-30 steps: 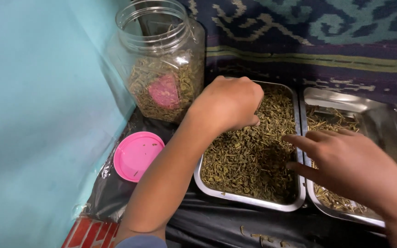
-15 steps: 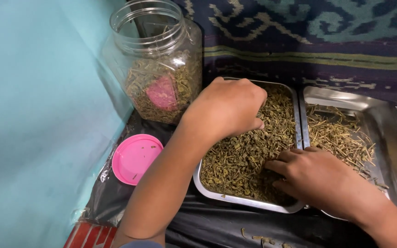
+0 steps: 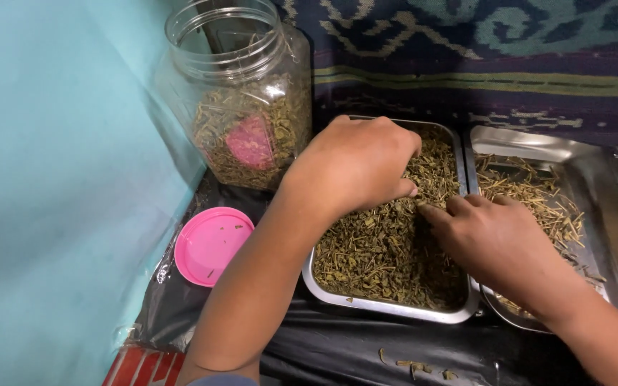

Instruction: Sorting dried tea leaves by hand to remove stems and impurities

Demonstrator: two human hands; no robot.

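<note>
A steel tray point(image 3: 387, 308) holds dried green leaves and stems point(image 3: 377, 254). My left hand point(image 3: 355, 164) rests curled on the leaves at the tray's far side, fingers bent down into them. My right hand point(image 3: 495, 239) lies over the tray's right part, fingers reaching into the leaves and nearly meeting my left fingertips. Whether either hand pinches any leaves is hidden. To the right, a second steel tray point(image 3: 530, 143) holds pale dried stems point(image 3: 537, 196).
An open clear plastic jar point(image 3: 241, 93) part-filled with dried leaves stands at the back left by a turquoise wall point(image 3: 59, 179). Its pink lid point(image 3: 212, 243) lies on black plastic sheeting point(image 3: 337, 350). Patterned cloth point(image 3: 480, 50) runs behind the trays.
My right hand moved from the right tray onto the leaf tray, first low, then up toward my left fingertips. My left hand stayed nearly in place.
</note>
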